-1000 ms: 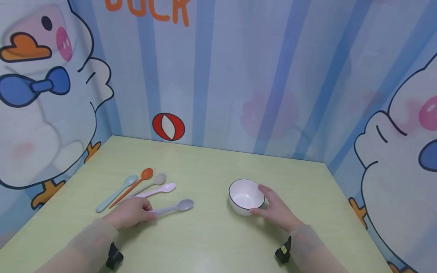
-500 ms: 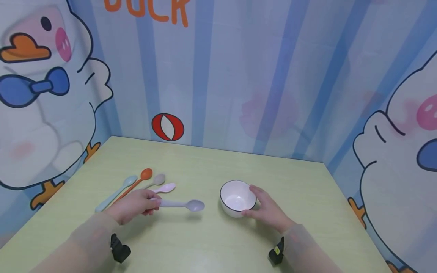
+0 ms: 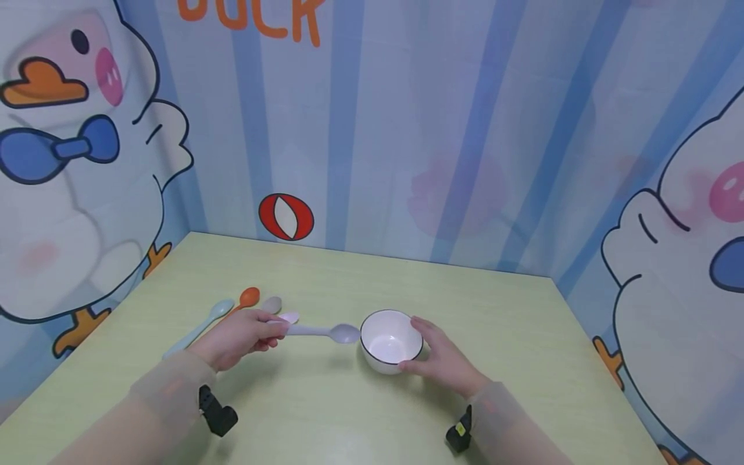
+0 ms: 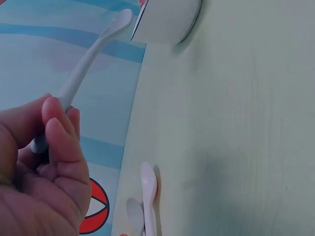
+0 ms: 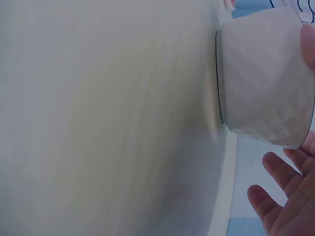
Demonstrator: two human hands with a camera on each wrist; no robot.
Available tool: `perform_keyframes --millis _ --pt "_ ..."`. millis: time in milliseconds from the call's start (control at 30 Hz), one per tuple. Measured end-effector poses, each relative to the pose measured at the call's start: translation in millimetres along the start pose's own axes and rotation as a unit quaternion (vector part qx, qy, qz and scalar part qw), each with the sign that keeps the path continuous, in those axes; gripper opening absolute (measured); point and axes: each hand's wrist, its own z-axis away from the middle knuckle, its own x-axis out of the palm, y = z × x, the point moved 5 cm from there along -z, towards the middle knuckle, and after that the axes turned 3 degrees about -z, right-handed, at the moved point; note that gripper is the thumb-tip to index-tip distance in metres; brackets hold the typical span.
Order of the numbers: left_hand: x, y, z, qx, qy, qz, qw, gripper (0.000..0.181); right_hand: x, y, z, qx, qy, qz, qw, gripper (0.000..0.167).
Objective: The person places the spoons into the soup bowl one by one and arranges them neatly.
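Observation:
My left hand (image 3: 238, 337) pinches a pale lavender spoon (image 3: 325, 332) by its handle, above the table. The spoon's head points right, beside the left rim of a white bowl (image 3: 378, 363) with a dark rim line. In the left wrist view a small gap shows between the spoon (image 4: 81, 73) and the bowl (image 4: 167, 22). My right hand (image 3: 438, 358) holds the bowl's right side, thumb in front and fingers behind. Faceted walls show on the bowl (image 5: 266, 73) in the right wrist view. Its inside looks bare.
Beyond my left hand lie a light blue spoon (image 3: 200, 324), an orange spoon (image 3: 249, 297), a grey spoon (image 3: 271, 305) and a pink spoon (image 3: 289, 317), partly hidden by it. A striped curtain (image 3: 383, 129) with duck prints borders the pale table (image 3: 349, 420).
The lavender spoon has come up off the table and moved right in my left hand. My right hand has slid the bowl left, so that spoon and bowl are close together.

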Motion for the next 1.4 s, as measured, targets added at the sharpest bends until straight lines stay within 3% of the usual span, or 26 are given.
perform_keyframes --millis 200,567,933,1067,1400 --pt "3.5 8.9 -4.7 0.008 0.009 0.030 0.9995 0.030 6 -4 -2.0 -0.015 -0.004 0.003 0.9999 0.096" --pt "10.7 21.8 -18.0 -0.022 0.054 0.073 0.9956 0.040 13 -12 -4.1 -0.028 -0.014 0.007 0.9995 0.095" --pt "26.8 29.1 -36.1 -0.010 0.056 0.023 0.9981 0.036 18 -17 -5.8 -0.043 -0.016 0.003 0.9990 0.096" --pt "33.2 28.6 -43.4 -0.010 0.064 0.027 0.9975 0.034 18 -19 -5.8 -0.048 -0.017 0.005 0.9987 0.096" --pt "52.1 32.1 -61.7 0.002 0.051 0.003 0.9987 0.047 19 -18 -5.8 -0.050 -0.017 0.006 0.9986 0.095"
